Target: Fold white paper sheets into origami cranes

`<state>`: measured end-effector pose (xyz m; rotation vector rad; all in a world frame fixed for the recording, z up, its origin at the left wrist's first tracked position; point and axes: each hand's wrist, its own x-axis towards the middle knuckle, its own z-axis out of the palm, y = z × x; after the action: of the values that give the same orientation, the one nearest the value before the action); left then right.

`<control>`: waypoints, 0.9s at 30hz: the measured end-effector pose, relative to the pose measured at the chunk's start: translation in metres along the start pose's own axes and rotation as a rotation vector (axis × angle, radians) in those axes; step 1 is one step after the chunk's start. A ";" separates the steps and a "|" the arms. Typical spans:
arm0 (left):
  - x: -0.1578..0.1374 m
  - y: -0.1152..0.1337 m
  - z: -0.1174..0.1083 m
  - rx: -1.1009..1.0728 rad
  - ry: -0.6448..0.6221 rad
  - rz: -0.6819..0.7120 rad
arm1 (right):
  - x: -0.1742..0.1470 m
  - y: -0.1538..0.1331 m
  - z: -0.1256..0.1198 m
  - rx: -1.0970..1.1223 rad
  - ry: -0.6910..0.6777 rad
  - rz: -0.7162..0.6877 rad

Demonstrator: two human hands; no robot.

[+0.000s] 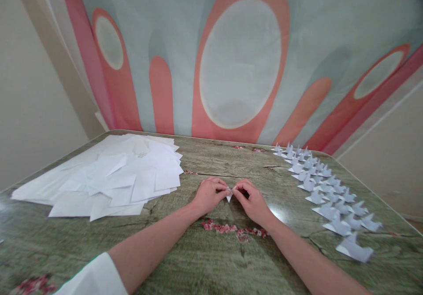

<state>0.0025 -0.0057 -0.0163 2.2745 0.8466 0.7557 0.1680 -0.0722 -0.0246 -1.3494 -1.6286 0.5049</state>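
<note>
Loose sheets (122,178) in 1 heap, left; could slide if nudged. Left hand (209,195): closed in a pinch on folded paper (229,197), mid-table. Right hand (254,201): pinching its opposite side; uneven pull might tear it. Right: crowded paper birds (316,197); a brush could topple several.

Tbl (178,264) across lower view; backdrop (239,66) upright behind its far edge, wall (36,97) to L, 2nd wall (393,154) to R. Paper pile (128,176) on L side of tbl, sheets overlapping. Paper birds (308,184) in rows along R side, far edge to near R. Ctr, btwn pile & birds: small paper piece (229,197), btwn L hand (210,195) & R hand (251,200). Flower print (220,227) on tbl, nearer than hands.
</note>
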 end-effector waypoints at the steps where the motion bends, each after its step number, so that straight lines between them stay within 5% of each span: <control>1: 0.000 0.000 0.000 0.003 -0.002 0.000 | 0.000 0.000 0.000 0.002 0.000 -0.001; 27: -0.002 0.006 0.001 0.090 0.034 -0.003 | -0.001 0.001 0.001 0.004 -0.031 0.013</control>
<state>0.0035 -0.0110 -0.0135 2.3446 0.9165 0.7708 0.1674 -0.0725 -0.0266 -1.3561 -1.6442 0.5396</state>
